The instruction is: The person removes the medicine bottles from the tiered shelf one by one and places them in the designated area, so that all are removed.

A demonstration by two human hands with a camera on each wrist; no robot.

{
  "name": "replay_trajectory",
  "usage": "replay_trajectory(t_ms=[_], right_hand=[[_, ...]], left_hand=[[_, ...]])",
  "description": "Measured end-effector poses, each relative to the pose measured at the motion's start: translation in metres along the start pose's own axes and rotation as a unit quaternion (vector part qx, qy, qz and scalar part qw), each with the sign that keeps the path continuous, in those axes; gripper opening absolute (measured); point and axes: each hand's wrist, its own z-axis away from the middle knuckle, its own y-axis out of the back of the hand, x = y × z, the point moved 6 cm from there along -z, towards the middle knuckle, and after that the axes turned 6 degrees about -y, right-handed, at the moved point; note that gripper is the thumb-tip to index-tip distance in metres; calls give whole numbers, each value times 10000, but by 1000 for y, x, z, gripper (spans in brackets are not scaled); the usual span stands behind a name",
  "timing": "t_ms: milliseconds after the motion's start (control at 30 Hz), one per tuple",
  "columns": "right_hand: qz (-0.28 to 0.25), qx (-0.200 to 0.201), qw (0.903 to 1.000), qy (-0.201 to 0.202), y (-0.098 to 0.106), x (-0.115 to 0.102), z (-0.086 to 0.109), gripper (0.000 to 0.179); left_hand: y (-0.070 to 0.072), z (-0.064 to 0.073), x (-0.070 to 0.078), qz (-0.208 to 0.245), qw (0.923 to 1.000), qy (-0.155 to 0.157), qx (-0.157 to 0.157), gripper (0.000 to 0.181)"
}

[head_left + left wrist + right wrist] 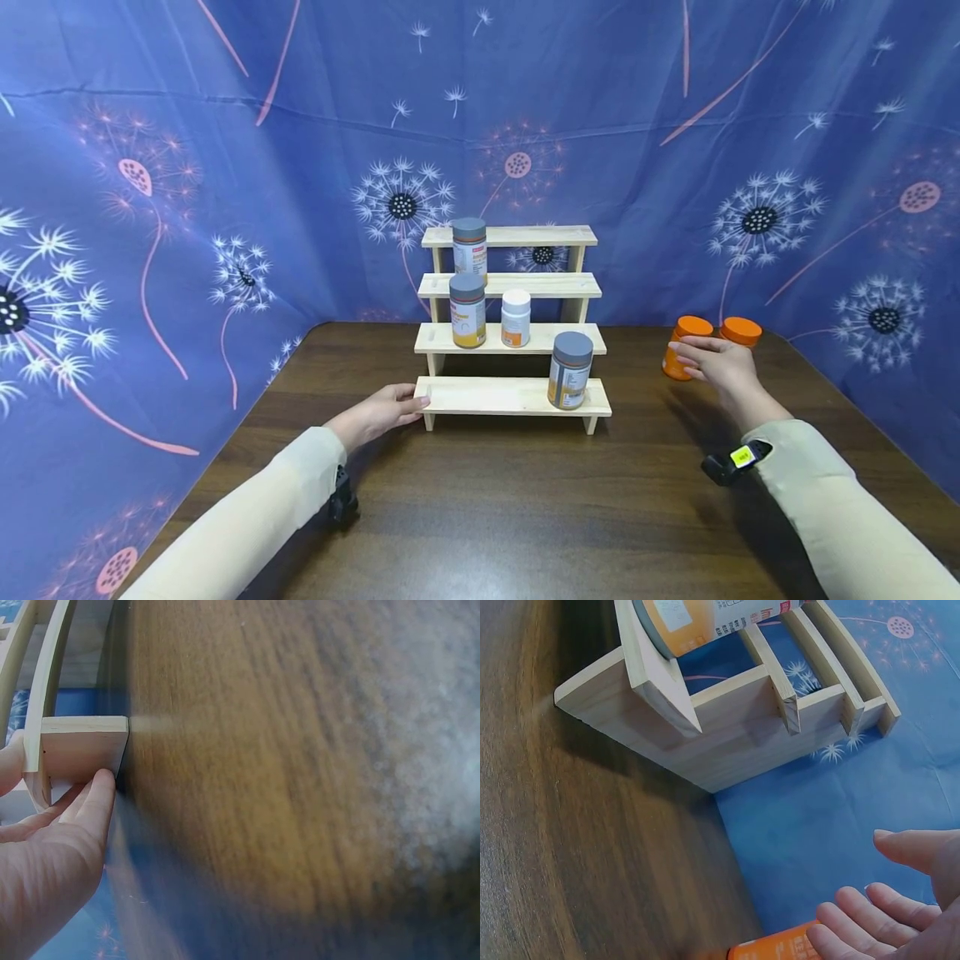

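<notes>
Pale wooden stepped rack (487, 395) gripped by left hand (380, 413); right hand (722, 367) held parted beside orange cylindrical bottle (677, 365), likely light, stiff, best clasped mid-body!

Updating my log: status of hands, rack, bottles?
Left hand holding rack, lower left. Right hand not gripping, partly hiding two orange bottles. Four bottles on rack.

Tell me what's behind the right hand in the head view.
Behind the right hand stand an orange-lidded jar nearer the rack, with its lid and part of its body visible, and a second jar, showing mainly its lid. The hand covers most of that jar's body.
</notes>
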Motion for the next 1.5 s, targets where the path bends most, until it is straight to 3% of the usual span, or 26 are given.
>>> replay_trajectory(t_ms=[367, 600, 867, 1500], right_hand=[[-176, 43, 9998, 48, -5, 2, 2, 42], [-213, 71, 9997, 42, -5, 3, 2, 38], [-94, -37, 9999, 58, -10, -2, 5, 65], [-111, -347, 9992, 146, -25, -22, 4, 70]], left_hand=[[0, -1, 1, -22, 9999, -91, -37, 51], [0, 0, 0, 7, 10000, -63, -36, 50], [1, -1, -2, -57, 10000, -46, -35, 52], [-1, -1, 1, -87, 9999, -129, -32, 50]])
